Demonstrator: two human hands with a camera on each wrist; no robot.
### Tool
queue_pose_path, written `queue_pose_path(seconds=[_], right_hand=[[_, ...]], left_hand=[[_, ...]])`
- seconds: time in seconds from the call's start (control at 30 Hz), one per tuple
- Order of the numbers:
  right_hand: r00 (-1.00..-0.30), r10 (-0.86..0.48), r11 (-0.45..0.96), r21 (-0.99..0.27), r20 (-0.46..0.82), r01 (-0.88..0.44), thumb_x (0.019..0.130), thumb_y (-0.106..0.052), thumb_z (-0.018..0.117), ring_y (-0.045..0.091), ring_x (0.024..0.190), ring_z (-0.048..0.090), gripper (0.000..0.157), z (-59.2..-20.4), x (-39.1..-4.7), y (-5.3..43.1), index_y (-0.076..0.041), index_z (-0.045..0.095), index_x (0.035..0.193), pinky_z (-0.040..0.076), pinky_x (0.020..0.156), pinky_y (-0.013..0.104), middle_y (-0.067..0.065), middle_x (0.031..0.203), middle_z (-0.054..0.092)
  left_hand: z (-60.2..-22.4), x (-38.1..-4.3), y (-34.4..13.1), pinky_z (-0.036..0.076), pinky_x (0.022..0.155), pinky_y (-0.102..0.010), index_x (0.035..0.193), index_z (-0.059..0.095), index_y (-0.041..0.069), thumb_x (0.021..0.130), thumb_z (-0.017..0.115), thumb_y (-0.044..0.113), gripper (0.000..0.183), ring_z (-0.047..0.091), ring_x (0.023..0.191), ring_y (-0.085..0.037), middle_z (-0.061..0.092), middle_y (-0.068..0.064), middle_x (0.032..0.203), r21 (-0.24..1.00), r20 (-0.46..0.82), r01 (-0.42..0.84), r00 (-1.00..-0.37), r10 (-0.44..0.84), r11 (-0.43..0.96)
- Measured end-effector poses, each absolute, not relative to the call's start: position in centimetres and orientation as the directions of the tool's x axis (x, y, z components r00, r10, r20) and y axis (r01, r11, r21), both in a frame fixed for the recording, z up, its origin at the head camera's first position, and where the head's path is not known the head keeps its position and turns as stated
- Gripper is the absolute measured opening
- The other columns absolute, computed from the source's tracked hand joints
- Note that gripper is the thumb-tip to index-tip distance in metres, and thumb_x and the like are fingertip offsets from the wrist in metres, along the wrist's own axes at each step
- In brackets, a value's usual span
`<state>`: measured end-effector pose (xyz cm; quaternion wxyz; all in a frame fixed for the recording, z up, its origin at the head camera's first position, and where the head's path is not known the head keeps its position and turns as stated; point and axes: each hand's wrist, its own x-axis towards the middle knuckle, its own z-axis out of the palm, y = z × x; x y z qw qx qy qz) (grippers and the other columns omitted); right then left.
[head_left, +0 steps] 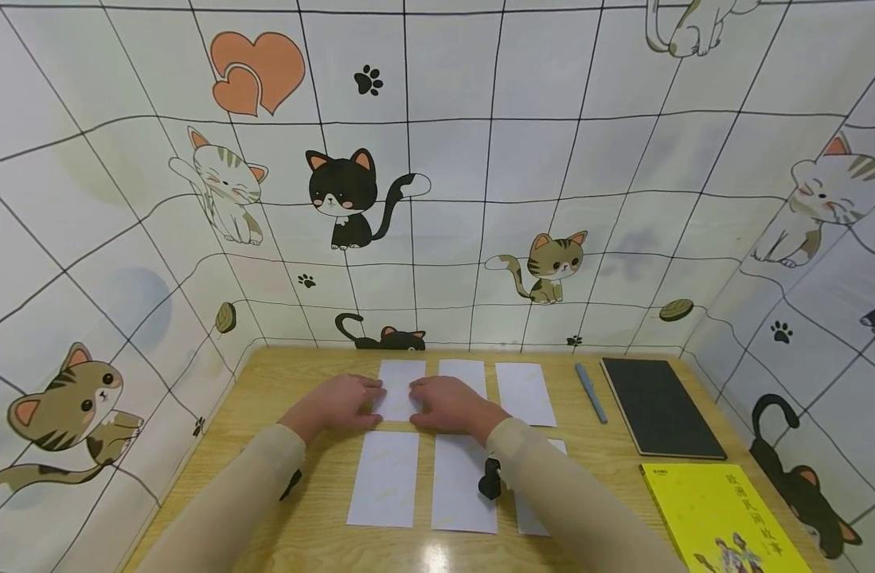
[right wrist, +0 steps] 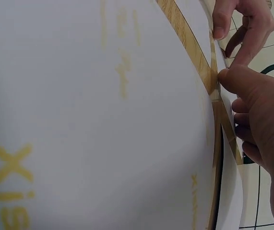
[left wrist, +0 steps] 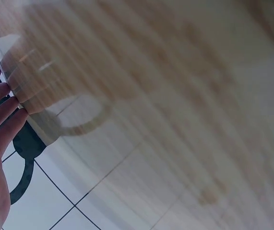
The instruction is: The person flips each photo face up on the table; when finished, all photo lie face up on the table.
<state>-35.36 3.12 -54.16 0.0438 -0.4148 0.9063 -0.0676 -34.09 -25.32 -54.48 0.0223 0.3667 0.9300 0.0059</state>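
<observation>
Two rows of white paper sheets lie on the wooden table. My left hand point(head_left: 342, 403) touches the left edge of the back-left sheet point(head_left: 400, 382), and my right hand point(head_left: 450, 404) rests at its right edge. In the left wrist view the left fingers point(left wrist: 8, 120) are nearly straight and low against the tabletop. The right wrist view shows the right thumb and loosely bent fingertips along the paper's edge, with the left hand point(right wrist: 247, 26) across from it. The right hand partly covers the back-middle sheet point(head_left: 466, 371).
Another sheet point(head_left: 526, 394) lies at the back right. In front are a left sheet point(head_left: 383, 477), a middle one point(head_left: 462, 497) and a third point(head_left: 529, 517) partly under my right sleeve. Farther right are a blue pen point(head_left: 591, 393), a black notebook point(head_left: 662, 407) and a yellow book point(head_left: 716, 509).
</observation>
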Motion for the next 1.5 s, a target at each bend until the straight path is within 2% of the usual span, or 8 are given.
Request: queue_pose_path(seconds=[0.47,0.73,1.13,1.37,1.5], right_hand=[[-0.673,-0.739,0.668,-0.175,-0.036,-0.723,0.105,-0.050,0.070,0.020,0.146,0.059,0.057,-54.02,-35.37,2.91,-0.011,0.071,0.147,0.046,0.121,0.038,0.003,0.155,0.066],[-0.691,-0.721,0.685,-0.206,-0.050,-0.699,0.105,-0.049,0.072,0.020,0.145,0.060,0.058,-54.01,-35.58,2.79,-0.012,0.071,0.148,0.045,0.122,0.038,0.002,0.155,0.066],[-0.686,-0.726,0.680,-0.204,-0.054,-0.704,0.104,-0.048,0.073,0.021,0.146,0.059,0.057,-53.79,-35.46,2.68,-0.011,0.071,0.147,0.045,0.122,0.039,0.003,0.156,0.065],[-0.691,-0.721,0.687,-0.181,-0.047,-0.704,0.104,-0.048,0.073,0.021,0.144,0.061,0.056,-54.00,-35.73,2.66,-0.011,0.071,0.147,0.046,0.121,0.039,0.003,0.154,0.066],[-0.685,-0.727,0.680,-0.188,-0.048,-0.709,0.104,-0.047,0.074,0.022,0.142,0.062,0.056,-53.96,-35.67,2.58,-0.011,0.071,0.146,0.047,0.120,0.039,0.004,0.153,0.068]], left_hand=[[-54.42,-34.22,-25.22,0.052,0.115,-0.050,0.147,0.070,0.011,0.106,0.070,0.050,0.057,0.067,0.136,-0.035,0.066,-0.015,0.152,0.020,-0.051,0.682,-0.730,0.682,0.731],[-54.41,-34.60,-25.25,0.051,0.117,-0.049,0.148,0.071,0.014,0.103,0.071,0.054,0.060,0.066,0.137,-0.033,0.067,-0.013,0.152,0.039,-0.071,0.655,-0.752,0.656,0.755],[-53.59,-34.42,-24.80,0.057,0.108,-0.052,0.138,0.075,0.009,0.103,0.074,0.043,0.049,0.073,0.123,-0.037,0.072,-0.019,0.141,0.080,-0.066,0.684,-0.722,0.689,0.725],[-53.94,-34.57,-24.82,0.057,0.108,-0.050,0.141,0.073,0.012,0.105,0.072,0.047,0.050,0.074,0.124,-0.035,0.071,-0.017,0.145,0.047,-0.071,0.674,-0.734,0.676,0.737],[-54.16,-34.59,-24.83,0.059,0.105,-0.049,0.139,0.074,0.013,0.104,0.071,0.050,0.051,0.076,0.119,-0.034,0.073,-0.016,0.142,0.024,-0.058,0.680,-0.731,0.680,0.733]])
